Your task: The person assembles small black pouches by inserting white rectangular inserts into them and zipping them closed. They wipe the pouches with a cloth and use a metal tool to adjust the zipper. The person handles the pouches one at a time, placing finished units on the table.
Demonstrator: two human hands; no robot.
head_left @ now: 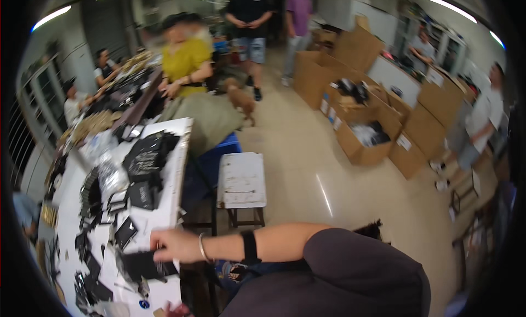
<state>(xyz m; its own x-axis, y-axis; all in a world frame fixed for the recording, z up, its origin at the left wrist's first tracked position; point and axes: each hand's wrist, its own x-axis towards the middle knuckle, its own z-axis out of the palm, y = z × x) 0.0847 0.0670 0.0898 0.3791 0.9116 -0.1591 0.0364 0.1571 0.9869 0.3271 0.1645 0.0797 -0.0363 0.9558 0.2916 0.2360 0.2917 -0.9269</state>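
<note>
Dark short sleeve (361, 265) — black armband (250, 247), pale bangle (204, 248).

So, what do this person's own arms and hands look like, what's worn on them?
The right hand is bare, with a pale bangle at the wrist. Higher up sit a black band and then a short dark grey sleeve. Of the left hand, only a blurred bit shows at the lower edge, so what that arm wears can't be seen.

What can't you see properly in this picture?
In the head view:
- Left hand: mostly cut off by the bottom edge.
- Right hand: blur hides whether it grips or just touches the black piece.
- Brown dog: too small and blurred to see its eyes.
- Open cardboard box: contents too small to name.
</note>
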